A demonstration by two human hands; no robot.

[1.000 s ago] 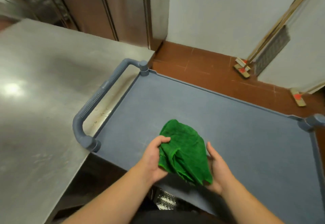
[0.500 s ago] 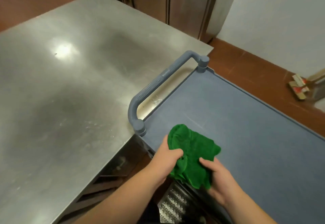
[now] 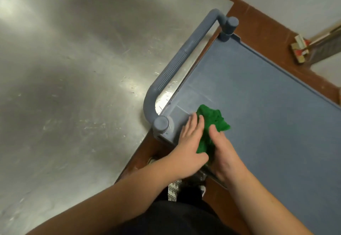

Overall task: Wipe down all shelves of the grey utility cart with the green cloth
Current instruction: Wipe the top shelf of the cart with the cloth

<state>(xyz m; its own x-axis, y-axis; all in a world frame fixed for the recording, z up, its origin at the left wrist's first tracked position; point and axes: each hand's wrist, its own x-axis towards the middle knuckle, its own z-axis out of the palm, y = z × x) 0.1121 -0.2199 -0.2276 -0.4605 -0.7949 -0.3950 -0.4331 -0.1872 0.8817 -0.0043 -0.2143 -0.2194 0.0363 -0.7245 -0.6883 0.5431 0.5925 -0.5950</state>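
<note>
One green cloth lies on the top shelf of one grey cart, which has one handle. Two hands are on it: left hand, right hand. One steel table stands at left.

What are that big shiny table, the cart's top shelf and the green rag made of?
The table looks like brushed stainless steel: silvery, with glare and fine scratches. The cart's top shelf seems to be matte grey-blue moulded plastic, with a raised rim. The green cloth looks like fuzzy terry or microfibre, bunched in soft folds.
</note>
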